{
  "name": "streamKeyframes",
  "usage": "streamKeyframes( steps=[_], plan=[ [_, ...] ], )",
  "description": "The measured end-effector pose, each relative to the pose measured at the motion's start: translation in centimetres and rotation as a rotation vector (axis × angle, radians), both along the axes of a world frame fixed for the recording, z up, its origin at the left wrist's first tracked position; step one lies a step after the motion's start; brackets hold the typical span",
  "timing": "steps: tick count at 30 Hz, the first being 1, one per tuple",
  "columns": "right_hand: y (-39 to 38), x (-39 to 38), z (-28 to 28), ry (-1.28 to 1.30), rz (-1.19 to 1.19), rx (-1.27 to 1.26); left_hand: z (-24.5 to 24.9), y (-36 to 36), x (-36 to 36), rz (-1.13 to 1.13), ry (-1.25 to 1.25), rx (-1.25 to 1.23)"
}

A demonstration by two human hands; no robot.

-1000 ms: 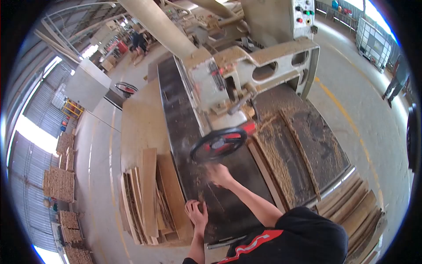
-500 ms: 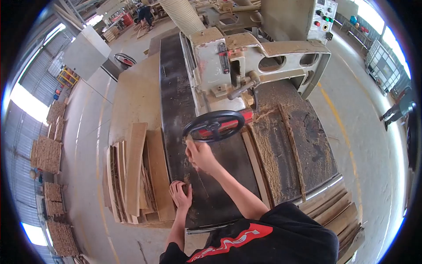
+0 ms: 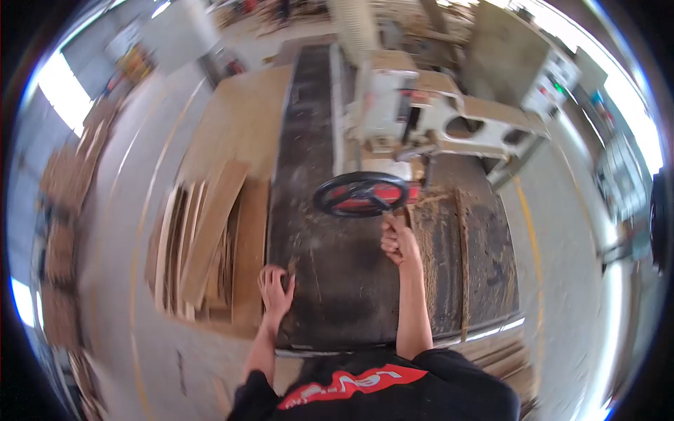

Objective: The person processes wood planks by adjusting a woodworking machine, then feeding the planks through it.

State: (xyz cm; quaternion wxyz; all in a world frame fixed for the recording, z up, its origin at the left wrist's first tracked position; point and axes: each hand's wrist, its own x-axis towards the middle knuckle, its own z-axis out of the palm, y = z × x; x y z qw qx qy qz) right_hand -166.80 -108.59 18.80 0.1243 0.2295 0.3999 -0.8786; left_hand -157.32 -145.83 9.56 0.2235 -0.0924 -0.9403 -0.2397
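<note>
Gripping wheel (image 3: 361, 191) in right hand (image 3: 401, 242) with tightly curled fingers; resting left hand (image 3: 276, 290) on dark table (image 3: 344, 281) with loosely bent fingers, hold unclear.

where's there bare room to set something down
Mostly bare: black tabletop between left hand and right hand, in front of the handwheel; tan panel beyond the stacked boards. Crowded: around those boards, and right of the right hand, where sawdust lies.

The right forearm (image 3: 413, 309) extends forward with the right hand (image 3: 400, 243) curled into a fist, while the left hand (image 3: 276, 290) sits farther back, fingers (image 3: 268, 276) bent and thumb (image 3: 291, 284) apart
</note>
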Motion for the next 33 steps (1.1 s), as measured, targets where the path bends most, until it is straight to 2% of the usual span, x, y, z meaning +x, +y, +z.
streamKeyframes(
  steps=[1, 4, 7, 10, 13, 16, 19, 20, 23, 24, 28, 30, 32, 33],
  plan=[
    [0.4, 0.0, -0.9, 0.048, -0.007, -0.055, 0.4, 0.1, -0.3, 0.022, 0.016, 0.000],
    [1.7, -0.6, -2.0, 0.040, 0.097, 0.125, -0.2, -0.3, -0.6, 0.076, 0.070, 0.059],
    [4.0, -0.4, -1.6, 0.041, 0.233, 0.045, 1.0, -2.4, -1.4, 0.201, 0.149, 0.021],
    [4.4, 3.3, 1.7, -0.017, 0.284, 0.479, 3.1, -7.8, -4.2, 0.435, 0.152, -0.106],
    [5.2, 8.4, 1.8, 0.044, 0.282, 0.828, 6.2, -14.0, -6.6, 0.653, 0.168, -0.234],
    [7.5, 13.0, -0.8, -0.014, 0.266, 1.090, 6.7, -19.4, -8.1, 0.673, -0.116, -0.170],
    [7.1, 17.5, -2.0, 0.067, 0.336, 1.755, 5.1, -22.8, -8.4, 0.535, -0.319, -0.204],
    [4.9, 18.5, -0.1, -0.007, 0.369, 1.829, 5.5, -22.8, -8.0, 0.540, -0.346, -0.180],
    [3.9, 20.5, -3.3, 0.111, 0.204, 1.802, 8.9, -20.8, -7.4, 0.562, -0.430, -0.167],
    [1.9, 20.9, -1.5, 0.054, 0.217, 1.760, 9.6, -19.7, -7.2, 0.588, -0.466, -0.187],
    [2.0, 21.6, -4.1, 0.098, 0.106, 1.825, 9.7, -16.9, -5.6, 0.619, -0.577, -0.087],
    [1.5, 22.0, -3.8, 0.061, 0.095, 1.772, 7.5, -18.4, -4.1, 0.544, -0.496, 0.527],
    [1.7, 22.4, -4.3, 0.119, 0.071, 1.774, 7.0, -17.6, -2.1, 0.548, -0.378, 0.660],
    [1.4, 22.8, -4.6, 0.143, 0.060, 1.775, 7.6, -16.0, -0.6, 0.594, -0.298, 0.487]
  ],
)
